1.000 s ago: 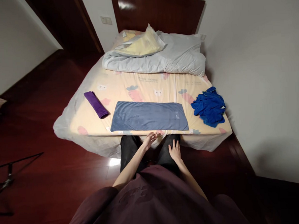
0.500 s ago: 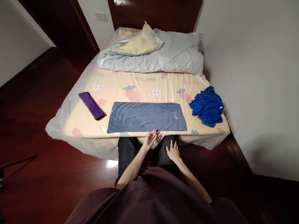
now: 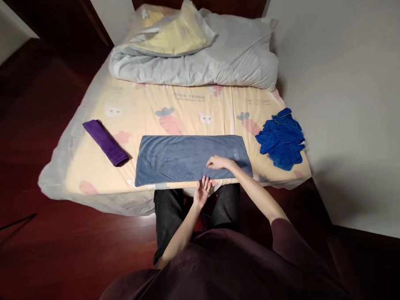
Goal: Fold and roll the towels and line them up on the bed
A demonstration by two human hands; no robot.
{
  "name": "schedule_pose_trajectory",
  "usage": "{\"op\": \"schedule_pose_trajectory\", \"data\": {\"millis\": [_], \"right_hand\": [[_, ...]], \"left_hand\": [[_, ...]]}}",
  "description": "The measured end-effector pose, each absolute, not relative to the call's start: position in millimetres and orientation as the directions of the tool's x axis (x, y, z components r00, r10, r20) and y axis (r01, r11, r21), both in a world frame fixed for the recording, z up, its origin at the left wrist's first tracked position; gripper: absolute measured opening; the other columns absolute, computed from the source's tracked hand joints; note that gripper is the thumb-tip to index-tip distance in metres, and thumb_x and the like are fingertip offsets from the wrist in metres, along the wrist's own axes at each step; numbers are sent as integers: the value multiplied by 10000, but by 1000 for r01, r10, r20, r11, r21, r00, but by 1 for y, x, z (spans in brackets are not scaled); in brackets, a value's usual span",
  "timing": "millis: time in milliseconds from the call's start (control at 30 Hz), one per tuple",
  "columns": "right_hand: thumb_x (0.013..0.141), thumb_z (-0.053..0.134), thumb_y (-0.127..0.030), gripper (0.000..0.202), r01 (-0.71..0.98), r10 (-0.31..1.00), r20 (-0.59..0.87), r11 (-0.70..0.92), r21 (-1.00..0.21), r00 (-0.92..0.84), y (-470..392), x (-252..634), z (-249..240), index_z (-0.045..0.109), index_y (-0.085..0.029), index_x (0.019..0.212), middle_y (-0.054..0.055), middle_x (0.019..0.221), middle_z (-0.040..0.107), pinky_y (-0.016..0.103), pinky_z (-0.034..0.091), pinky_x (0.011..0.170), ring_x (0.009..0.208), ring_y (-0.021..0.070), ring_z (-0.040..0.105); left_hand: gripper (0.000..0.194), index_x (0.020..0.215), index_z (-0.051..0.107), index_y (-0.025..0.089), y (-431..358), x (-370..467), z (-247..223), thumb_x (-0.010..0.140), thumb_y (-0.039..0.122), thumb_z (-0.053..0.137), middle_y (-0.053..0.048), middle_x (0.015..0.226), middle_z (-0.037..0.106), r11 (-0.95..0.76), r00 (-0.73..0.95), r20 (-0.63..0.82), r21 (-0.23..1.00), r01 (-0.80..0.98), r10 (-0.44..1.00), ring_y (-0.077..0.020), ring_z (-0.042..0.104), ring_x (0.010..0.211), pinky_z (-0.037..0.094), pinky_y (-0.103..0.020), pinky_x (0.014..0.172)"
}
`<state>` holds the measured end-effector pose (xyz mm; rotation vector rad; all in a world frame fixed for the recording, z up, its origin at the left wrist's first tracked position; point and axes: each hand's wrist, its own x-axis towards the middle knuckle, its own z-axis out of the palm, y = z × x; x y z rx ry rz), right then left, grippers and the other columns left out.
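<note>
Shifting from thigh [image 3: 226, 208] to cloth level, the right hand [image 3: 217, 162] curls over the flat grey-blue towel [image 3: 174, 159] on the bed [image 3: 145, 108] – pinch indeterminable – while the left hand [image 3: 201, 196] opens palm-up at its near edge, apparently giving two-handed access.

And there's a lane on the left, a strip of bed [image 3: 71, 166] running between the purple roll [image 3: 106, 143] and the flat blue-grey cloth [image 3: 187, 159]! Over on the right, a narrower gap parts that cloth from the crumpled blue bundle [image 3: 281, 140], its near end hemmed in by the right forearm [image 3: 258, 194]. Up top, the bulky quilt [image 3: 235, 55] walls off the far side, but a broad band of sheet lies before it. At the near edge, the left hand [image 3: 202, 193] and the knees crowd the middle, while the wall [image 3: 343, 95] closes the right flank.
</note>
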<state>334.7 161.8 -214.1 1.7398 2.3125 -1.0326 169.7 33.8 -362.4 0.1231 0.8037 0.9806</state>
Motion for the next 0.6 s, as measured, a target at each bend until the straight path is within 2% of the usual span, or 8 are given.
{"op": "schedule_pose_trajectory", "data": {"millis": [67, 167, 267, 400, 467, 600], "right_hand": [[926, 593, -132, 273, 863, 824, -440, 112, -492, -358, 212, 329, -218, 792, -136, 1112, 25, 900, 810, 186, 509, 769, 777, 131, 718], [937, 525, -71, 350, 844, 883, -375, 43, -534, -283, 269, 317, -233, 738, -101, 1212, 75, 1070, 797, 167, 490, 811, 915, 122, 715], [937, 547, -77, 295, 849, 869, -423, -7, -528, -256, 298, 302, -255, 746, -93, 1154, 82, 1070, 793, 164, 481, 812, 920, 120, 705], [952, 565, -124, 232, 872, 837, -492, -36, -488, -240, 317, 293, -283, 772, -123, 1057, 58, 1025, 792, 193, 486, 871, 929, 143, 703], [985, 529, -138, 265, 877, 890, -424, -63, -475, -166, 326, 295, -292, 748, -129, 1133, 74, 1140, 763, 214, 477, 949, 1028, 155, 686], [1014, 494, -127, 364, 908, 958, -279, -61, -415, -63, 346, 307, -298, 628, -123, 1352, 135, 1422, 591, 279, 412, 1106, 1249, 185, 588]], "left_hand": [[321, 1235, 687, 242, 34, 170, -364, 1054, 342, 441, -55, 1590, 481, 575, 297, -562, 419, -703, 772, -188, 441, 1479, 505, -378, 1130], [351, 1220, 701, 241, 36, 169, -367, 1071, 338, 398, -38, 1601, 467, 588, 331, -576, 340, -734, 747, -186, 431, 1486, 488, -372, 1153], [378, 1220, 699, 217, 37, 168, -373, 1080, 333, 367, -34, 1623, 435, 597, 363, -594, 257, -760, 718, -188, 404, 1502, 468, -364, 1173], [373, 1288, 675, 237, 36, 167, -384, 1074, 320, 381, -37, 1626, 428, 604, 372, -612, 223, -765, 698, -190, 379, 1515, 450, -372, 1193], [392, 1360, 648, 261, 35, 168, -389, 1068, 319, 392, -41, 1598, 469, 598, 386, -613, 180, -781, 689, -191, 378, 1514, 433, -386, 1213], [435, 1449, 593, 290, 33, 169, -395, 1065, 330, 390, -45, 1565, 509, 580, 408, -607, 110, -807, 682, -192, 358, 1520, 405, -412, 1237]]}}
